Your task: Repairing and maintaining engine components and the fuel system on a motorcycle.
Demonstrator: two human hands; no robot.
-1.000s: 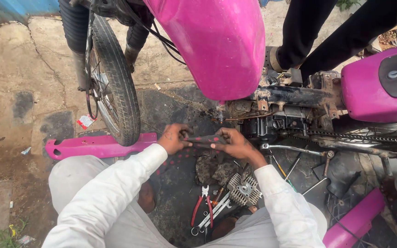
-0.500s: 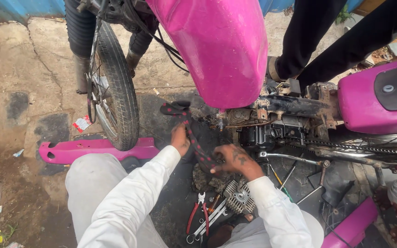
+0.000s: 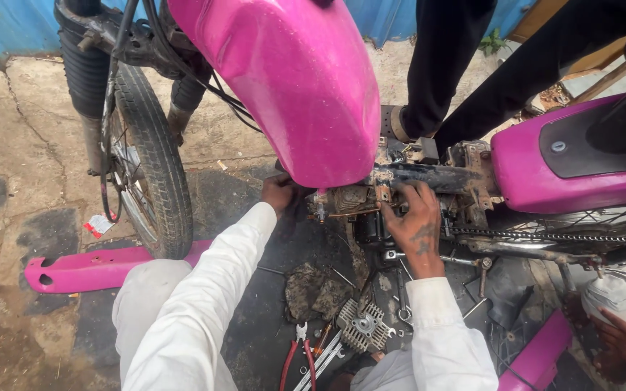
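The right hand (image 3: 418, 224) is laid against the exposed engine (image 3: 360, 206) under the pink fuel tank (image 3: 291, 80), fingers spread and curled over the frame tube (image 3: 429, 176); nothing loose is seen in it, and it seems placed there to brace the assembly. The left hand (image 3: 278, 192) is pushed in under the tank's front edge and is half hidden, so its grip cannot be told. The engine's long axis is set along the frame, running left to right in view, toward the front wheel (image 3: 146, 166). On the oily ground below, a finned cylinder head (image 3: 362, 326), red-handled pliers (image 3: 297, 355) and a pink side panel (image 3: 88, 266) are laid within reach.
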